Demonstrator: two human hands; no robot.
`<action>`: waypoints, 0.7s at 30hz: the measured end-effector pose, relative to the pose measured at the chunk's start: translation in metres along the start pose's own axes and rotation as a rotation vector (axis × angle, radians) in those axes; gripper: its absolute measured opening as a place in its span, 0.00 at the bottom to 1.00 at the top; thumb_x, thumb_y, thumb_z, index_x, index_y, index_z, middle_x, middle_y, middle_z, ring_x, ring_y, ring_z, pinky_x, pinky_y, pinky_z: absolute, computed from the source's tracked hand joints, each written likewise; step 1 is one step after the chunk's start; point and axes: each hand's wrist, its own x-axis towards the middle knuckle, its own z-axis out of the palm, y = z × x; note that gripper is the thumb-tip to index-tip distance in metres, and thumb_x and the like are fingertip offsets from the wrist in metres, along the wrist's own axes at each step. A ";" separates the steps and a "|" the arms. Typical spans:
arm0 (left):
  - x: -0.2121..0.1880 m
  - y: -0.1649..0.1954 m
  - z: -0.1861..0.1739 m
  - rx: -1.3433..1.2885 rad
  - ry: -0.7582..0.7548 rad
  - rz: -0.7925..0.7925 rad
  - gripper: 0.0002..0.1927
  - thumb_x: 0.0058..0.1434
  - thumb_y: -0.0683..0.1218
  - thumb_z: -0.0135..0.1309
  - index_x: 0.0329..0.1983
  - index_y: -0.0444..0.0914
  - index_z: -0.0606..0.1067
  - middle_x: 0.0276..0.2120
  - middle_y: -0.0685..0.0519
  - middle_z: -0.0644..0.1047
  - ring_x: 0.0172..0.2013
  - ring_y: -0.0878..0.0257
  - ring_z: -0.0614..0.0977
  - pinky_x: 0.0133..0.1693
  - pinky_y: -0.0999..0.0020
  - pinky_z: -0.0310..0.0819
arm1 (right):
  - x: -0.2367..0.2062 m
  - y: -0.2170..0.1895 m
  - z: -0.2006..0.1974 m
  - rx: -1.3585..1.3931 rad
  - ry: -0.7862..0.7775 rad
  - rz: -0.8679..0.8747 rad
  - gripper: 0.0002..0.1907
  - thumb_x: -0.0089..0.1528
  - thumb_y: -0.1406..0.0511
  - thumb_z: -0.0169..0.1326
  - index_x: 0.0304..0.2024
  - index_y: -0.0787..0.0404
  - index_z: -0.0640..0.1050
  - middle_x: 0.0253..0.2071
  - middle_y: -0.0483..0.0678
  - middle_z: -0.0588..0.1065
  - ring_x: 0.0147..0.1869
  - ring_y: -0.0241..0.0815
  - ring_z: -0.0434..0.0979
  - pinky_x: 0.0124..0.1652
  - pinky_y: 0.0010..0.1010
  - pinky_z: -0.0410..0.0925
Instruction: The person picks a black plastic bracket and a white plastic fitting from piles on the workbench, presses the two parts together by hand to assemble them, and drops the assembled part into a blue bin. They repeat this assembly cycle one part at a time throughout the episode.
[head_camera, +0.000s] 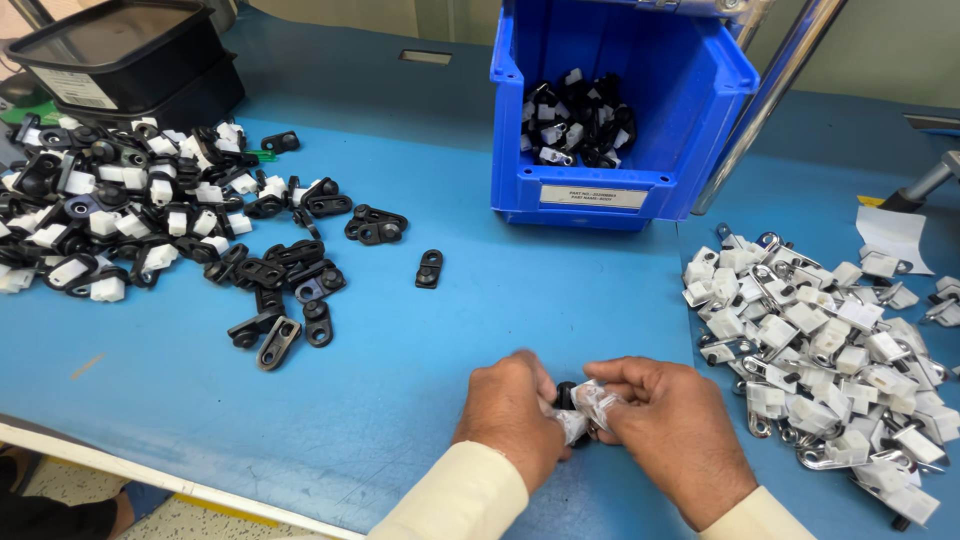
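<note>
My left hand (512, 415) and my right hand (672, 425) meet low in the middle of the blue table (420, 330). Together they pinch a small black bracket with a white plastic piece (580, 405) between their fingertips. The part is mostly hidden by the fingers and blurred. A heap of white clips with metal loops (815, 345) lies just right of my right hand. A lone black bracket (429, 268) lies above my left hand.
A big pile of black and white parts (130, 215) covers the left side. A blue bin (610, 110) at the back centre holds more such parts. Black trays (120, 60) stand at the back left. A metal pole (765, 100) slants beside the bin.
</note>
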 end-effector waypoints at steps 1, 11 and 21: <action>-0.001 0.002 0.000 0.042 0.000 -0.034 0.12 0.49 0.35 0.67 0.34 0.35 0.76 0.32 0.46 0.82 0.33 0.58 0.87 0.37 0.64 0.84 | -0.001 -0.001 0.001 -0.017 0.005 -0.013 0.18 0.57 0.74 0.57 0.49 0.62 0.84 0.33 0.51 0.85 0.32 0.36 0.82 0.36 0.27 0.77; -0.017 0.007 0.012 0.075 0.114 -0.005 0.06 0.57 0.37 0.58 0.38 0.36 0.78 0.35 0.42 0.82 0.37 0.51 0.86 0.39 0.60 0.83 | -0.006 -0.004 0.013 0.254 0.091 0.108 0.12 0.59 0.73 0.58 0.44 0.72 0.84 0.33 0.56 0.84 0.29 0.40 0.82 0.33 0.29 0.76; -0.015 0.005 0.004 -0.113 -0.056 -0.090 0.12 0.59 0.38 0.60 0.45 0.34 0.74 0.30 0.50 0.81 0.32 0.62 0.88 0.36 0.66 0.84 | -0.006 -0.002 0.017 0.342 0.109 0.104 0.10 0.59 0.74 0.55 0.41 0.73 0.83 0.31 0.57 0.83 0.29 0.42 0.82 0.31 0.30 0.75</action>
